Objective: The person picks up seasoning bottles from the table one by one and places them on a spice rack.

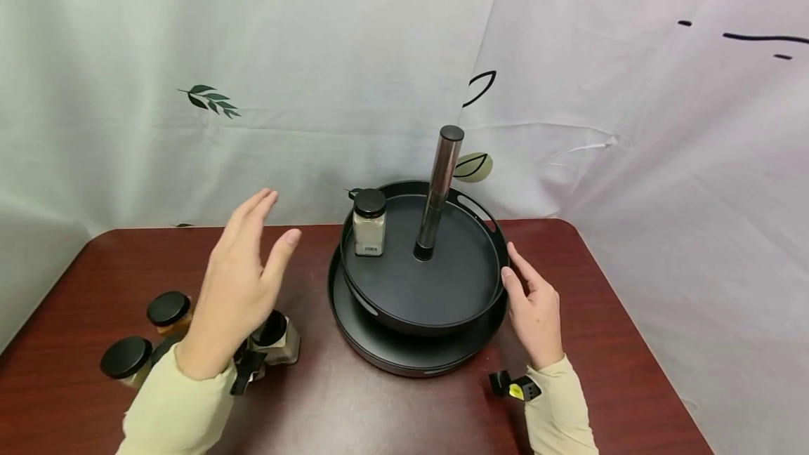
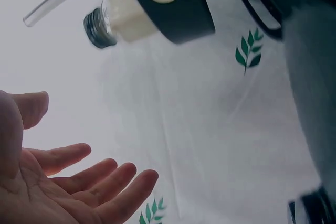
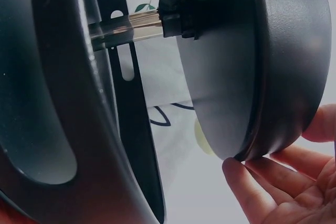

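Note:
A black two-tier round tray stand has an upper tray above a wider lower tray, with a shiny post rising through the middle. On the upper tray's left side stands a square glass jar with a black lid and pale contents, seen sideways in the left wrist view. My right hand holds the upper tray's right rim, fingers at its lower edge and thumb higher on the wall in the right wrist view. Nothing is in my left hand, raised left of the stand with fingers extended and thumb apart.
Several black-lidded jars stand at the left of the reddish-brown table, partly hidden by my left arm: one with orange-brown contents, one nearer the left edge, one pale. A white curtain hangs behind the table.

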{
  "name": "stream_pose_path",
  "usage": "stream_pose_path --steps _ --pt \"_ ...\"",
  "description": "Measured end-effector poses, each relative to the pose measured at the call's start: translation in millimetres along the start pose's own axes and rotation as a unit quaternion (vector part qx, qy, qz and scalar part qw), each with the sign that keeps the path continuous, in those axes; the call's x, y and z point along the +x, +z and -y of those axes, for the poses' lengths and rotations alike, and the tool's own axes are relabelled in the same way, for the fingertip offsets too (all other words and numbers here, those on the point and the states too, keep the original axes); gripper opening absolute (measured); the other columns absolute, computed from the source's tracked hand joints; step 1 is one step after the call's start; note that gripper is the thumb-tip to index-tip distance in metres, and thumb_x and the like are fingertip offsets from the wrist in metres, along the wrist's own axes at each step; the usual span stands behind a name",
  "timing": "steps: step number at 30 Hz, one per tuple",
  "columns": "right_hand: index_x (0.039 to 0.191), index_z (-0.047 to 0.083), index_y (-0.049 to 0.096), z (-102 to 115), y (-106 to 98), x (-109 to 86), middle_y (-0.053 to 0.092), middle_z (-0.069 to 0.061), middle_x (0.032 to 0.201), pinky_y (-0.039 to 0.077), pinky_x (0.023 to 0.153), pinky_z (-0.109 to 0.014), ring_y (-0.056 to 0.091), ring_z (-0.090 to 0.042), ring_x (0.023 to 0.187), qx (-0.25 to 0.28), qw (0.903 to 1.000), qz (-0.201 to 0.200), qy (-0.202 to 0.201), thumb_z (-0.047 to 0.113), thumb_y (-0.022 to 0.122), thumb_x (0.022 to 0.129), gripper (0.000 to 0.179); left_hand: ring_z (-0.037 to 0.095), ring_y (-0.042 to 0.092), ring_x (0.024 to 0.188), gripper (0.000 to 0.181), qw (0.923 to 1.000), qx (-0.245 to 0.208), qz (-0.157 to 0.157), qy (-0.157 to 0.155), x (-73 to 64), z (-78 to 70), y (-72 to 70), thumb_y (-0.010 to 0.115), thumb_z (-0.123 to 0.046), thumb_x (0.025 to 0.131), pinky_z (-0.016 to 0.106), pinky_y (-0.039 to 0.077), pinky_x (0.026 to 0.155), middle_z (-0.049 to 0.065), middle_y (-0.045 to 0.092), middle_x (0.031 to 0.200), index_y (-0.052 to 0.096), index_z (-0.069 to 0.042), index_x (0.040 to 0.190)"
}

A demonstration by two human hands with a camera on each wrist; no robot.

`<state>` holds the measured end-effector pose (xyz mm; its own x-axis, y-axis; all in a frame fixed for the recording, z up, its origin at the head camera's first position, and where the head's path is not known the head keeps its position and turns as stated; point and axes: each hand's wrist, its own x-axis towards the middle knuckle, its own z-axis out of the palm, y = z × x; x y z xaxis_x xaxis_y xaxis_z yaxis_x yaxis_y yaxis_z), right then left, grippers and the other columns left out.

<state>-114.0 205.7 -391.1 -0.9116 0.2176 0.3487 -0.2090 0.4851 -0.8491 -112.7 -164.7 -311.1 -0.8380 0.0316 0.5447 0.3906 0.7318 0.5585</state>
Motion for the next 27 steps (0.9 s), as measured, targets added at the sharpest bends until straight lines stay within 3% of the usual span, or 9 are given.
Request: stream_pose_path --steps 7,8,14,16,21,27 --pt "0.141 0.032 0.058 0.8 -0.6 -0.2 0.04 -0.001 0.046 0.033 0.039 -0.027 0.037 -0.016 0.038 -0.003 1.0 0.001 0.003 0.022 0.058 0.104 0.038 0.041 0.04 0.139 0.057 0.9995 0.011 -0.025 -0.014 -14.7 11.0 -17.2 0.059 -0.025 0.103 0.065 0.036 0.103 0.013 0.038 0.157 0.04 -0.006 0.154" --pt "0.141 0.031 0.058 1.1 -0.7 -0.1 0.04 -0.001 0.047 0.034 0.039 -0.027 0.037 -0.016 0.039 -0.004 1.0 0.0 0.003 0.022 0.058 0.104 0.038 0.041 0.047 0.131 0.057 0.9993 0.017 -0.027 -0.018 -17.1 12.8 -19.3 0.059 -0.025 0.103 0.063 0.039 0.1 0.013 0.038 0.157 0.04 -0.005 0.154" --pt "0.142 0.027 0.059 1.0 -0.4 0.1 0.04 0.0 0.046 0.033 0.039 -0.026 0.037 -0.016 0.039 -0.006 1.0 -0.001 0.001 0.021 0.058 0.104 0.039 0.044 0.053 0.112 0.055 0.9969 0.042 -0.047 -0.048 -32.1 30.9 -32.7 0.06 -0.02 0.102 0.062 0.04 0.089 0.015 0.04 0.156 0.042 -0.003 0.152" --pt "0.142 0.027 0.059 0.8 -0.2 -0.3 0.04 0.0 0.046 0.033 0.039 -0.026 0.037 -0.016 0.039 -0.004 1.0 -0.002 0.001 0.021 0.059 0.104 0.039 0.046 0.048 0.126 0.055 0.9961 0.045 -0.052 -0.055 -36.8 38.2 -37.7 0.06 -0.02 0.102 0.067 0.036 0.096 0.016 0.04 0.155 0.043 -0.003 0.151" --pt "0.141 0.03 0.059 1.4 -0.1 -1.0 0.04 0.0 0.046 0.033 0.039 -0.026 0.037 -0.016 0.038 0.0 1.0 0.0 0.005 0.021 0.059 0.104 0.039 0.042 0.036 0.142 0.055 0.9938 0.063 -0.052 -0.075 -48.6 51.3 -50.6 0.06 -0.021 0.102 0.064 0.026 0.112 0.019 0.039 0.156 0.043 -0.002 0.151" --pt "0.142 0.025 0.059 2.1 0.1 -1.0 0.04 -0.001 0.046 0.033 0.039 -0.027 0.037 -0.016 0.038 0.001 1.0 -0.001 0.004 0.021 0.059 0.104 0.039 0.046 0.033 0.142 0.06 0.9885 0.093 -0.029 -0.115 -59.9 62.2 -62.2 0.058 -0.024 0.103 0.07 0.024 0.108 0.02 0.032 0.159 0.037 -0.001 0.154"
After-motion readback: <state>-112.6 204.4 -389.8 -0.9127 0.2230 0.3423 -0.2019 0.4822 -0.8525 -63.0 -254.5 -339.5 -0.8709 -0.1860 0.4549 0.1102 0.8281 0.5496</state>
